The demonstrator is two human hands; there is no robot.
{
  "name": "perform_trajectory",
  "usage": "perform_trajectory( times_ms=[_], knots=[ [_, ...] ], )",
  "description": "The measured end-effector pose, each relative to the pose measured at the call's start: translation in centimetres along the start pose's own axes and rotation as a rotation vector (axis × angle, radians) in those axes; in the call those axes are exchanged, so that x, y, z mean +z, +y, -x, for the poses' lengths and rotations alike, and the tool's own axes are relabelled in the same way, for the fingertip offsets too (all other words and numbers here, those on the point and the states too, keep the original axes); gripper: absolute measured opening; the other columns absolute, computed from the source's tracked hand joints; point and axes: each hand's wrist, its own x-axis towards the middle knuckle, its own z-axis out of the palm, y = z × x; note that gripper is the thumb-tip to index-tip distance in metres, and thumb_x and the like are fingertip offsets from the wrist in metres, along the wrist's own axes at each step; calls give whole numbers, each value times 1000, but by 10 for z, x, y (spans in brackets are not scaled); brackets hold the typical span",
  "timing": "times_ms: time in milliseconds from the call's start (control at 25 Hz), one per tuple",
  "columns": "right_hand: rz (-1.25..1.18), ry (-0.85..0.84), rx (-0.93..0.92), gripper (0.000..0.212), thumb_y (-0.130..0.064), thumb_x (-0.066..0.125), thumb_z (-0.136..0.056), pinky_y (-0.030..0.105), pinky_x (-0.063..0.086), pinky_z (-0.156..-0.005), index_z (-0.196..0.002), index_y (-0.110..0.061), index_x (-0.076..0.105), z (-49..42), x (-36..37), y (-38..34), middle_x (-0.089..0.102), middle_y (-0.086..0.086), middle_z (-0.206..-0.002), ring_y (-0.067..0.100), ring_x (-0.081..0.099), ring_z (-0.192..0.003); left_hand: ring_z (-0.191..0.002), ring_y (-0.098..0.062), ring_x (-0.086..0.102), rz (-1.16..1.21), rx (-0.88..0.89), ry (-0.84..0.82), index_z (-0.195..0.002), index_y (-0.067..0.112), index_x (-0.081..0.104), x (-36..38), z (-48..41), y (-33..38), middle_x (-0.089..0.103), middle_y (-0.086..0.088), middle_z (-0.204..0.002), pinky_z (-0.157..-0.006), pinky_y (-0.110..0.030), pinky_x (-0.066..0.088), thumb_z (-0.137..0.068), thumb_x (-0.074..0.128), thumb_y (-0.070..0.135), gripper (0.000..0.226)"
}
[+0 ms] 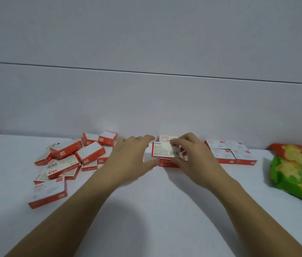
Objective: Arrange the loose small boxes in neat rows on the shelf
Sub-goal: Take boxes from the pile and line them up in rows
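Centre of frame: small box (162, 150) pinched by right grip (189, 154), fingers curled over right end, just above lower box (166, 163) on shelf (146, 210). Left grip (127, 154) spread, just beside held box's left edge. Loose boxes (72, 160) heaped centre left; neat block (228, 152) centre right.

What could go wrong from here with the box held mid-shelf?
1. The right hand pinches the small red-and-white cardboard box by one end; it may land crooked on the red box beneath.
2. The left hand sits close to the jumbled pile of red-and-white boxes; a sweep could scatter it.
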Motion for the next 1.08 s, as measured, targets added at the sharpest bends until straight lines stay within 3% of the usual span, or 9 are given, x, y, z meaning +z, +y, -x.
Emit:
perform_trajectory(
  times_ms=[120, 240, 440, 600, 720, 840, 960, 1080],
  knots=[
    [-41, 36, -16, 45, -14, 71, -82, 25, 46, -85, -125, -14, 59, 10, 2, 5, 52, -2, -114, 11, 54, -92, -103, -11, 55, 270, -47, 23, -130, 35, 43, 16, 9, 14, 64, 12, -114, -90, -31, 44, -80, 64, 50, 56],
    [-80, 87, -52, 44, -11, 74, -80, 20, 44, -84, -121, -14, 62, 10, 4, 2, 55, -3, -113, 5, 49, -90, -107, -10, 53, 356, -83, 89, -137, 36, 40, 23, 16, 10, 62, 8, -120, -88, -18, 38, -82, 66, 41, 61],
    [-48, 115, -63, 40, -15, 75, -77, 23, 48, -80, -116, -15, 64, 13, 14, -6, 59, -2, -112, 10, 55, -92, -114, -15, 52, 359, -91, 24, -143, 33, 32, 21, 23, 2, 57, 4, -128, -94, -29, 45, -84, 64, 42, 67],
    [-101, 107, 10, 42, -15, 75, -78, 29, 52, -85, -118, -17, 63, 11, 16, -10, 60, -4, -116, 12, 59, -99, -103, -12, 56, 424, -93, 110, -122, 36, 51, 17, 25, 6, 63, 15, -110, -82, -20, 51, -75, 72, 42, 51],
    [-269, 15, 119, 48, -29, 73, -79, 25, 52, -88, -125, -27, 58, 14, 17, -16, 57, -13, -123, 5, 59, -104, -96, -9, 54, 420, -68, 153, -111, 34, 53, 15, 28, 13, 56, 20, -96, -76, -11, 45, -73, 76, 39, 45],
    [-551, 17, 260, 51, -51, 71, -70, 11, 51, -76, -118, -36, 60, 15, 17, -29, 59, -21, -116, -3, 61, -96, -94, -13, 54, 397, 27, 235, -109, 19, 60, 13, 30, 16, 64, 6, -99, -78, -20, 47, -72, 73, 36, 43],
    [-606, 72, 306, 43, -48, 74, -65, 18, 56, -72, -105, -34, 64, 16, 17, -36, 67, -15, -102, 3, 67, -87, -91, -13, 53, 358, 116, 294, -109, 14, 61, 12, 34, 21, 66, 1, -99, -78, -26, 49, -70, 70, 36, 45],
    [-810, -51, 337, 36, -35, 78, -71, 28, 58, -75, -104, -31, 66, 16, 13, -31, 72, -7, -98, 13, 69, -91, -83, -3, 46, 328, 46, 186, -110, 25, 56, 9, 31, 20, 59, 15, -93, -82, -27, 38, -69, 66, 49, 48]
  ],
)
